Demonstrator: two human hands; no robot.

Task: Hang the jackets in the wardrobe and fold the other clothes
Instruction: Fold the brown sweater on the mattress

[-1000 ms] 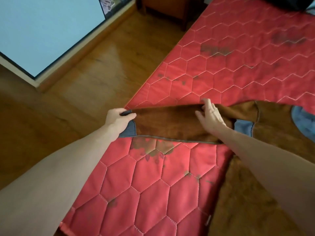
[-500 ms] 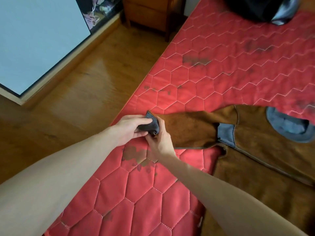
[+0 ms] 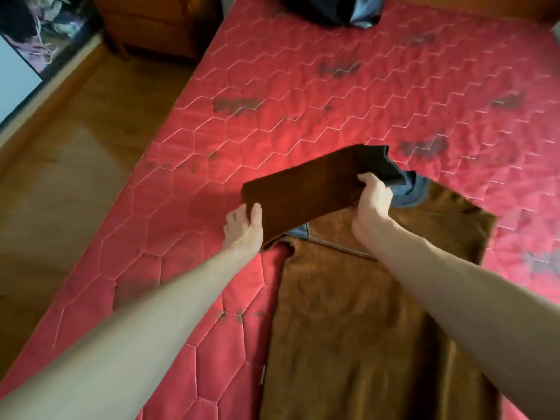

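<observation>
Both bare forearms reach forward and slightly inward over the red quilted mattress (image 3: 348, 95), the wrists roughly level with each other. The left hand (image 3: 244, 230) is turned palm toward the right, thumb raised against the near face of the lifted sleeve (image 3: 306, 189), the other fingers spread and partly hidden behind the cloth; it pinches the sleeve's lower left corner. The right hand (image 3: 374, 204) is bent back at the wrist, its fingers curled over the sleeve's far end by the dark ribbed cuff (image 3: 391, 168), so it grasps that end firmly.

Between the two hands the sleeve stretches as a flat band, tilted, higher at the right hand than at the left, held above the bed. It belongs to a brown sweater (image 3: 363, 328) whose body lies spread flat beneath the right forearm and toward the person. A grey-blue collar (image 3: 416, 192) shows just beyond the right hand.

Far beyond both hands a dark garment (image 3: 327, 9) sits heaped at the mattress's far edge. Left of the left arm lies wooden floor (image 3: 69, 165), with a wooden cabinet (image 3: 157, 25) beyond it.
</observation>
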